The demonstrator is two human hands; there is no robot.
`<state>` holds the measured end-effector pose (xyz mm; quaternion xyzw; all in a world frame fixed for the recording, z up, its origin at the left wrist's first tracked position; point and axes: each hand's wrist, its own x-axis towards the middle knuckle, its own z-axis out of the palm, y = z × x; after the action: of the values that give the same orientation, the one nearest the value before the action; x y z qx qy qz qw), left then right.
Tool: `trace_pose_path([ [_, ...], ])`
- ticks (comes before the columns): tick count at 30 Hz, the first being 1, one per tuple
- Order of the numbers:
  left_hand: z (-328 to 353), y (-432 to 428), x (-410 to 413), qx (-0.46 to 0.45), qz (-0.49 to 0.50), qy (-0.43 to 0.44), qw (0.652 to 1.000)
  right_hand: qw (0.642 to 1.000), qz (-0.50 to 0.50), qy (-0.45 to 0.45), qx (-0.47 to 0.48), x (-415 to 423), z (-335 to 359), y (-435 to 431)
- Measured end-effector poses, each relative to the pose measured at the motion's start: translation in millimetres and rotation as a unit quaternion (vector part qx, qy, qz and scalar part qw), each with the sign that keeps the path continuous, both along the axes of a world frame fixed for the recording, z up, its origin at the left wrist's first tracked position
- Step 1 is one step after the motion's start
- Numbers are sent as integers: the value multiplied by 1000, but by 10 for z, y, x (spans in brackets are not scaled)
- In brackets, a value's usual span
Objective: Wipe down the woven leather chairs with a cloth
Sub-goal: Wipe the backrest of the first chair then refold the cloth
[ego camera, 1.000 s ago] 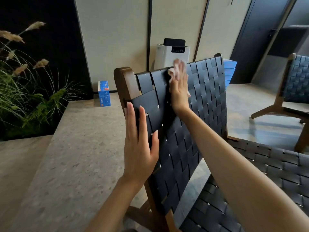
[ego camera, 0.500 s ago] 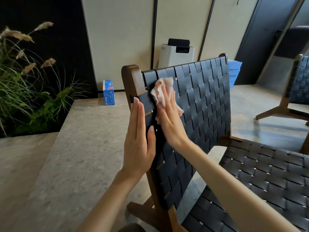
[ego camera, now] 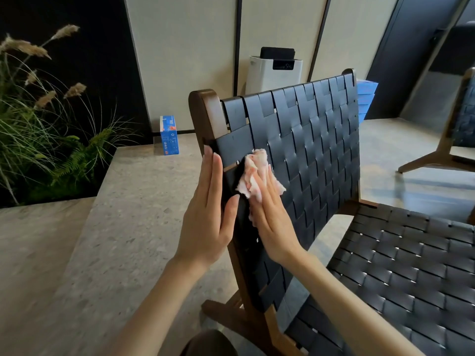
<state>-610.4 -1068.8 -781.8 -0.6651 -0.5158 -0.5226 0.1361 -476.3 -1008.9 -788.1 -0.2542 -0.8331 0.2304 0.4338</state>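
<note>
Here, flat right hand presses crumpled pink cloth onto black woven chair; left hand flat alongside.

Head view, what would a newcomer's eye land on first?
The black woven chair back dominates the centre, the right hand pressing a pale pink cloth flat against its left part. The left hand lies flat against the wooden frame beside it. Tall grasses fill the left edge.

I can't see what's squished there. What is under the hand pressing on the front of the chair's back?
A pink cloth lies under the right hand, poking out above it, pressed against the woven backrest. The part of the cloth under the palm is hidden.
</note>
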Motion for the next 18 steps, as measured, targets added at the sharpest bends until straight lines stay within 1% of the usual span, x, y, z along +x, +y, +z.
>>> trace_pose_path([
  [2, 2, -36, -27, -10, -13, -3, 1000, 1000, 2, -13, 6, -10, 99, 29],
  [7, 25, -130, -95, -47, -25, 0, 999, 998, 3, 10, 58, -324, 706, 214],
  [9, 7, -162, -106, -51, -23, 2, 998, 998, -3, 17, 68, -366, 735, 238],
  [11, -24, -189, -105, -55, -25, 0, 998, 998, -8, 18, 56, -330, 611, 188],
  [13, -64, -218, -83, -64, -29, -8, 997, 999, -6, 10, 39, -197, 337, 96],
  [16, -153, -246, -40, -67, -29, -12, 997, 1000, -4, -19, 8, 120, -170, -66],
  [18, -194, -246, -29, -72, -27, -8, 997, 999, -13, -35, -21, 246, -334, -130],
])
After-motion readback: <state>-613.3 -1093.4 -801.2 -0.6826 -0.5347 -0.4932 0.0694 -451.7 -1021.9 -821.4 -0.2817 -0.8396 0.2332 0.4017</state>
